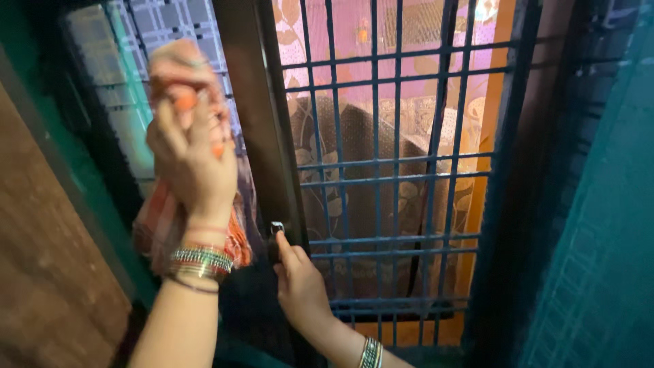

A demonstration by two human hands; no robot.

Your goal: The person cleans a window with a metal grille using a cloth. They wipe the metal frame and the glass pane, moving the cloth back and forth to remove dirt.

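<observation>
While bunched in left hand (191, 160) fingers, orange cloth (163, 218) against grille (381, 170).

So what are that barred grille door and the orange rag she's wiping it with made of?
The blue-grey barred grille door looks like painted metal: thin straight bars crossing in a grid, with a dull sheen. The orange striped rag, gripped in the left hand, looks like soft woven cotton, since it bunches and hangs limp. The right hand touches a small shiny latch, likely metal.

Left hand (191, 160) raised, fingers clenched, right hand (300, 286) low, grip closed
</observation>
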